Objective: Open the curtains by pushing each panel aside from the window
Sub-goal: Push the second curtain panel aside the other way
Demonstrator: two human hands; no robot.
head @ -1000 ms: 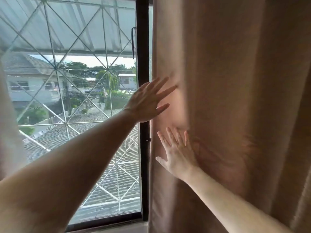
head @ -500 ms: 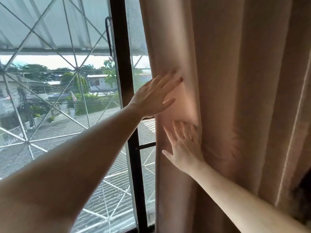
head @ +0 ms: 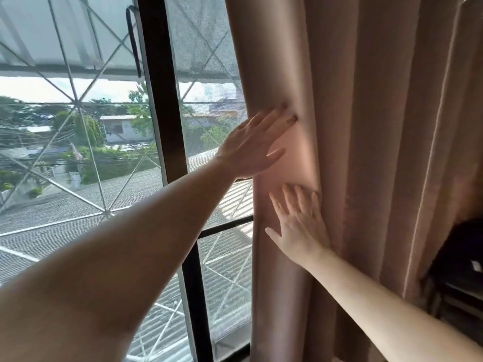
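The curtain panel (head: 366, 152) hangs bunched in folds right of the window (head: 78, 152). Your left hand (head: 251, 147) and right hand (head: 300, 226) lie flat, fingers spread, on its left edge, gripping nothing.

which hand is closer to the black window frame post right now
Left. The left hand presses the curtain just right of the black window frame post; the right hand lies lower and further right on the curtain.
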